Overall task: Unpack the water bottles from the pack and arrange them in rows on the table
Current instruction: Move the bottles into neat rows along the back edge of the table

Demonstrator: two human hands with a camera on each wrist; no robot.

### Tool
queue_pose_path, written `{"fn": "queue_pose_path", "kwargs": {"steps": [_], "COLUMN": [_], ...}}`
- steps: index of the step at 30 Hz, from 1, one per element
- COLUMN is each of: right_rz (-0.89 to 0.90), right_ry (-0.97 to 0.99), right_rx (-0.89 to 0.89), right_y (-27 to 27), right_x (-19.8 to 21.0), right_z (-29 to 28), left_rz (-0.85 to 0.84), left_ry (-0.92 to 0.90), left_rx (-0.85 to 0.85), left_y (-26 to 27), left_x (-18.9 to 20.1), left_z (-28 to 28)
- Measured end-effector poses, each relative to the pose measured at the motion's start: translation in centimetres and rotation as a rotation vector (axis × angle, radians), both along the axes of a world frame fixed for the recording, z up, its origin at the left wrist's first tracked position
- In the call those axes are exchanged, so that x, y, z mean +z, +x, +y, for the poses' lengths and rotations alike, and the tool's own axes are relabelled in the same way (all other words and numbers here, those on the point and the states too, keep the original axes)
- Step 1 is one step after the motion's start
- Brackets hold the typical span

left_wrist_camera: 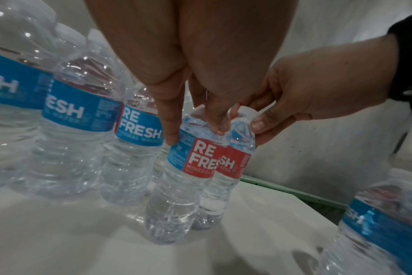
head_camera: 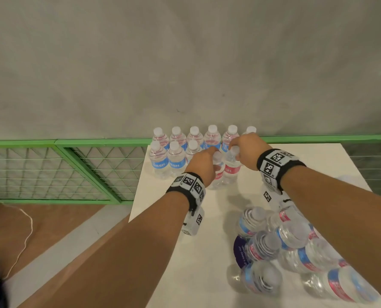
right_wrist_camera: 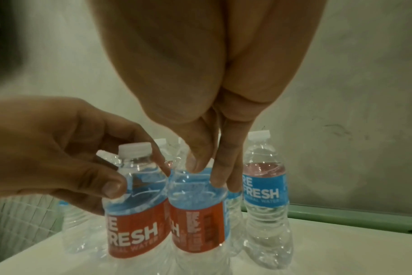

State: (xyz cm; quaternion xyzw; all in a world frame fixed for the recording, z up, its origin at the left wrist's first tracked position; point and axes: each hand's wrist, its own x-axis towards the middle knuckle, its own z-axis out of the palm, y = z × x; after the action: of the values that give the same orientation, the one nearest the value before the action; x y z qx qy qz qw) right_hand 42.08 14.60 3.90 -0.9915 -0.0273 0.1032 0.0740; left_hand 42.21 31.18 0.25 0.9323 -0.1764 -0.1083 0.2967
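Two clear water bottles with red-and-blue labels stand upright side by side on the white table. My left hand grips the left bottle by its shoulder from above. My right hand grips the right bottle the same way. In the left wrist view my left hand holds the nearer bottle. In the right wrist view my right hand holds its bottle. Behind and left of them stand two rows of upright bottles. The opened pack lies near right.
A grey wall and a green rail run right behind the back row. A green mesh fence stands left of the table, above a brown floor with a white cord. The table's left edge lies close to the rows.
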Motion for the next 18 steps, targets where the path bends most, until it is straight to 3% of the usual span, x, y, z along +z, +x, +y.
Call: {"fn": "queue_pose_path", "kwargs": {"steps": [9, 18], "right_rz": [-0.008, -0.051], "right_ry": [-0.003, -0.012], "right_rx": [-0.053, -0.073], "right_y": [1.1, 0.9], "right_x": [-0.2, 0.0], "right_z": [0.2, 0.6], "left_rz": [-0.231, -0.263], "left_ry": [0.440, 0.334], "left_rx": [-0.229, -0.255], "left_y": [3.6, 4.6], "left_x": [1.8, 1.9], "left_z": [-0.7, -0.3]}}
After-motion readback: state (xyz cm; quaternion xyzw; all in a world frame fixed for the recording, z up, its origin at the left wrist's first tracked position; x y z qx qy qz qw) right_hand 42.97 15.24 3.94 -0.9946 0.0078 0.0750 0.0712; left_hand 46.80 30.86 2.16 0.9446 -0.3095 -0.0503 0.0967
